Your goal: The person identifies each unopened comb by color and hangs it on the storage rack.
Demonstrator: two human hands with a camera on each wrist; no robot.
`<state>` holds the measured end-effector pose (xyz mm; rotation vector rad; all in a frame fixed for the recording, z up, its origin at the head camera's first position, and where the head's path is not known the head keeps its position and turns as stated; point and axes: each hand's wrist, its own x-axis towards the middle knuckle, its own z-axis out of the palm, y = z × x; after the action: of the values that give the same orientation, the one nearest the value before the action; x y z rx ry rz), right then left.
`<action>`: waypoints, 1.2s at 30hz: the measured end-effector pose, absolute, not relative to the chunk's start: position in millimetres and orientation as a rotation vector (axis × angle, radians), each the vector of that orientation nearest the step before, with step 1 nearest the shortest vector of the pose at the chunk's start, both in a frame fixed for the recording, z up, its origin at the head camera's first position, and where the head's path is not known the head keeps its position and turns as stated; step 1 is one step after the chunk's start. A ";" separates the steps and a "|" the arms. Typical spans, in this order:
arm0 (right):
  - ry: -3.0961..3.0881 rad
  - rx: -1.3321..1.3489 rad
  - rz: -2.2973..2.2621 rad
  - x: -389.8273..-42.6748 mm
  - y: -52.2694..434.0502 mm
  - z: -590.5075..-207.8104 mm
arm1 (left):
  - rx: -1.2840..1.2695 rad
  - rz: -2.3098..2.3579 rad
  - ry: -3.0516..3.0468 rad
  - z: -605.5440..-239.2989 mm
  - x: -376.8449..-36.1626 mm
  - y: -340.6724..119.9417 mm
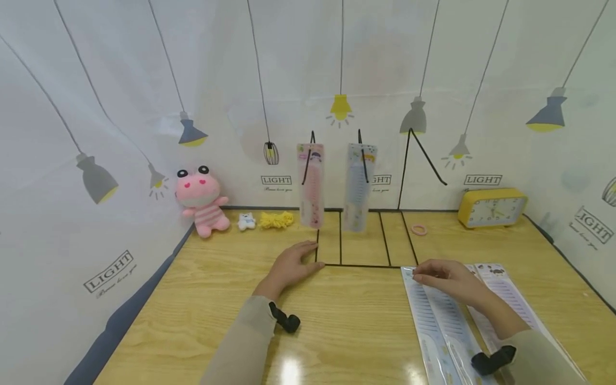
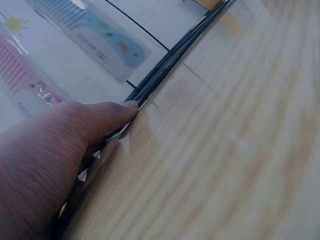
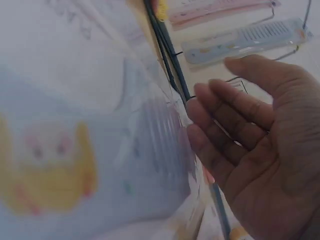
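Observation:
My left hand (image 1: 291, 264) rests at the left front corner of a black wire display rack (image 1: 363, 266), fingers and thumb extended along its base. On the rack's hooks hang a packaged pink comb (image 1: 312, 187) and a packaged blue comb (image 1: 358, 187); the right-hand hook (image 1: 428, 155) is bare. Over the far ends of several packaged combs lying on the table is my right hand (image 1: 452, 280). Its fingers are loosely bent, thumb apart, nothing between them in the right wrist view. Nearest its fingertips lies a blue comb pack (image 1: 423, 315); a purple comb pack (image 1: 512, 294) lies farther right.
Along the back wall sit a pink plush toy (image 1: 202, 200), a small white bear figure (image 1: 247, 221) and a yellow yarn bundle (image 1: 276, 220). A pink ring (image 1: 419, 229) lies right of the rack, with a yellow clock (image 1: 493, 207) beyond it.

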<state>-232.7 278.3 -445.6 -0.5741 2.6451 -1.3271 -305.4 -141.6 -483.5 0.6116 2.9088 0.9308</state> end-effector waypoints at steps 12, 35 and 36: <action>2.797 -0.554 -1.201 -233.0 298.4 -449.9 | 0.614 0.931 2.906 -482.6 -303.8 -143.0; 3.021 -0.557 -1.046 -237.5 286.4 -472.6 | 0.615 0.914 2.925 -485.2 -305.6 -143.1; 3.018 -0.548 -1.065 -237.4 286.3 -473.0 | 0.614 0.913 2.923 -485.2 -305.3 -142.9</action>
<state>-237.4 286.3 -473.0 -0.5475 3.0177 -1.0645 -305.3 -142.9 -485.2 0.6141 2.9227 0.9130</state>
